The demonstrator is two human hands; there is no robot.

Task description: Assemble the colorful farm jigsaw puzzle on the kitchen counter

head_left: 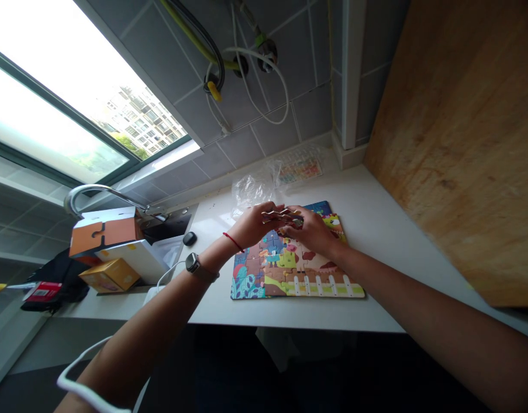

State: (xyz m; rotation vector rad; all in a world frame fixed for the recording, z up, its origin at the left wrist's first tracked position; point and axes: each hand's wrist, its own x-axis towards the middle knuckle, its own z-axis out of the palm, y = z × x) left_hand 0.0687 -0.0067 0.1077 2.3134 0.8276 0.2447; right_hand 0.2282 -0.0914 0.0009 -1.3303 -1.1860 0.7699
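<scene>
Above a colourful jigsaw puzzle (328,284) on the white counter, my left hand (255,222) and my right hand (312,230) meet around a small stack of puzzle pieces (284,214). Fingers of both hands are closed on the stack, which shows wavy cut edges. Joined pieces beneath picture a cow, a white fence and blue-green plants. My hands and right forearm hide the puzzle's upper middle and part of its right side.
Crumpled clear plastic (251,192) and a bagged picture card (302,168) lie behind the puzzle. Leftward are a black case (189,238), an orange-white box (107,236), a yellow box (111,275) and a sink tap (104,188). A wooden panel (470,137) stands right.
</scene>
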